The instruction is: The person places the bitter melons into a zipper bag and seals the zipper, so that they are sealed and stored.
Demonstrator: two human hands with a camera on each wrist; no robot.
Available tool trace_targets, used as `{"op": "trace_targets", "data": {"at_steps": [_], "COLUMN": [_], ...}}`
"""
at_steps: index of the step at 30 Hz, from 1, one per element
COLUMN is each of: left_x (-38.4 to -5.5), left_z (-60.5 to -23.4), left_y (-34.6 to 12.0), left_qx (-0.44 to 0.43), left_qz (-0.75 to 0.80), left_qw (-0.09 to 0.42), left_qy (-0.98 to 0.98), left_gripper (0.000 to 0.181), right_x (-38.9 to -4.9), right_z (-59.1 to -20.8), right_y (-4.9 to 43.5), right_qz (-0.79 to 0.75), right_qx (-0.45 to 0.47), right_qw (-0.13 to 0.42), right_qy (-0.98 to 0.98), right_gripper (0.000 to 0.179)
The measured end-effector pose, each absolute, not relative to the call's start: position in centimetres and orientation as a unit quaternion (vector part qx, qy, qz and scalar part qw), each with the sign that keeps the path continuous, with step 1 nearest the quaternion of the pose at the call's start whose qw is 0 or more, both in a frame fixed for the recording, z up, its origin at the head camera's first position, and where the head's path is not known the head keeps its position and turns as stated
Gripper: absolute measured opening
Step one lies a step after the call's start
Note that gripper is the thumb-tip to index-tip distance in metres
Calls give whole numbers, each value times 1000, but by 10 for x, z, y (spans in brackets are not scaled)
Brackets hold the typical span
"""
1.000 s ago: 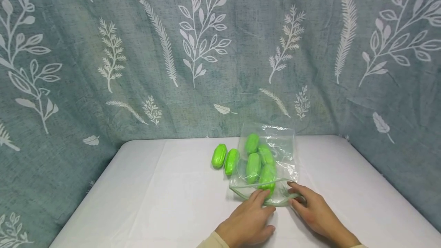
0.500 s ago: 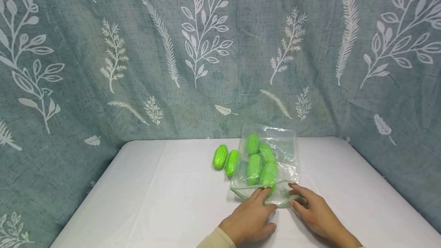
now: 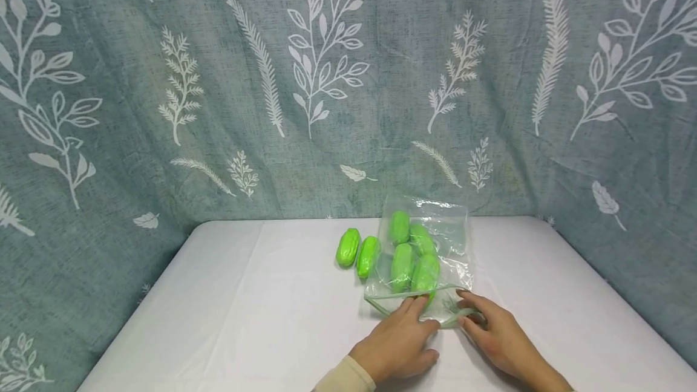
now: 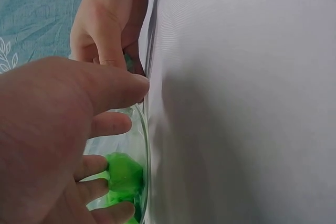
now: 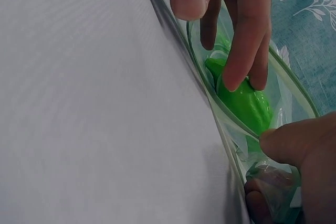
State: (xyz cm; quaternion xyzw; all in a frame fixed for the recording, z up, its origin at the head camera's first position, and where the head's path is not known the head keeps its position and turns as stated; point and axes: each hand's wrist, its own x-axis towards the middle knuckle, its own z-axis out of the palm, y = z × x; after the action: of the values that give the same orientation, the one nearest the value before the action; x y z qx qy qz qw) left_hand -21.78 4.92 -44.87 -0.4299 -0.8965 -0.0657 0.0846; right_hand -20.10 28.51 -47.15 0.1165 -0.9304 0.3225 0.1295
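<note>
A clear zip bag [image 3: 449, 244] lies flat on the table with its green-edged mouth towards me, held apart. Inside are several glossy green oblong pieces [image 3: 402, 266]. My left hand [image 3: 396, 339] reaches into the mouth; its extended fingertips touch the nearest green piece [image 5: 245, 106]. My right hand [image 3: 498, 333] pinches the right side of the bag's rim between thumb and fingers, as the right wrist view shows. Two more such green pieces, a left one [image 3: 348, 248] and a right one [image 3: 368, 256], lie outside, just left of the bag.
A white cloth covers the table [image 3: 261, 313]. Behind it and along both sides hangs a blue-green curtain [image 3: 245, 77] with white leaf prints, close to the bag's far end.
My left fingers have edged slightly forward, and the nearest green piece has slid a little deeper into the bag. My right hand keeps its hold on the rim.
</note>
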Motion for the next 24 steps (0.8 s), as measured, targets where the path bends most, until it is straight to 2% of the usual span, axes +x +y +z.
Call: {"op": "trace_targets", "data": {"at_steps": [24], "left_x": [-222], "left_z": [-444], "left_y": [54], "left_qx": [-418], "left_qz": [-57], "left_qw": [71], "left_qy": [-904], "left_gripper": [42], "right_x": [-202], "right_z": [-467], "right_y": [283], "right_qz": [326], "right_qx": [111], "right_qw": [119], "right_qy": [-931], "right_gripper": [52]}}
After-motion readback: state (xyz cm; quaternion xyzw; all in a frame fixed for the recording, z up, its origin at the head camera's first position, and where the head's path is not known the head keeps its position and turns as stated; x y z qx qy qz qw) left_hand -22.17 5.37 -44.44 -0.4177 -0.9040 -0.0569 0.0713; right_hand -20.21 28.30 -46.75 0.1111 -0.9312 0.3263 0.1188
